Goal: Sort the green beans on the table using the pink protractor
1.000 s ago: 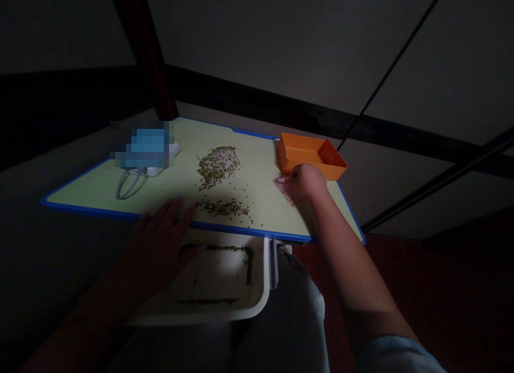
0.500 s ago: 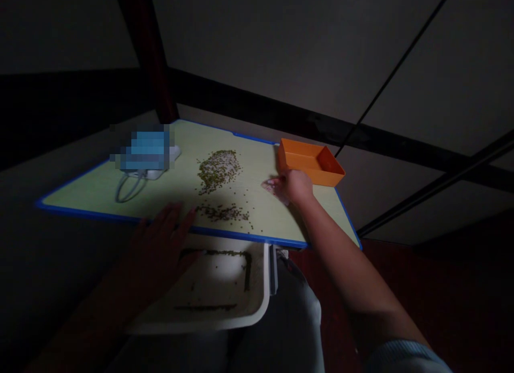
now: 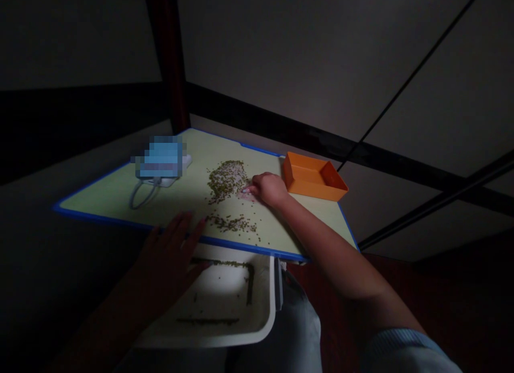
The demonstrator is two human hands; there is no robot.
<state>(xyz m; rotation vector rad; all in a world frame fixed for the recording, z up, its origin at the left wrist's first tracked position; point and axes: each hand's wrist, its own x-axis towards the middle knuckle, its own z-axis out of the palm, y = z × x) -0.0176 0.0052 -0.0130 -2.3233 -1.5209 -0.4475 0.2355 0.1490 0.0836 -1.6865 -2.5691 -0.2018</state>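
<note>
A pale green table (image 3: 120, 193) with a blue rim carries a heap of small green beans (image 3: 224, 176) and a looser scatter of beans (image 3: 235, 224) near its front edge. My right hand (image 3: 268, 188) rests on the table just right of the heap, fingers closed on a small clear scraper-like piece I cannot make out well. My left hand (image 3: 171, 250) lies flat with fingers spread at the table's front edge, touching the rim of a white tray (image 3: 263, 314) held below the table. The tray holds thin lines of beans along its sides.
An orange open box (image 3: 313, 177) sits at the table's far right corner. A white device with a looped cable (image 3: 144, 193) lies at the far left, partly blurred out. A dark post (image 3: 168, 57) rises behind the table. My lap is under the tray.
My right hand has moved left from beside the orange box to the edge of the bean heap, carrying the clear piece. My left hand stays at the front edge.
</note>
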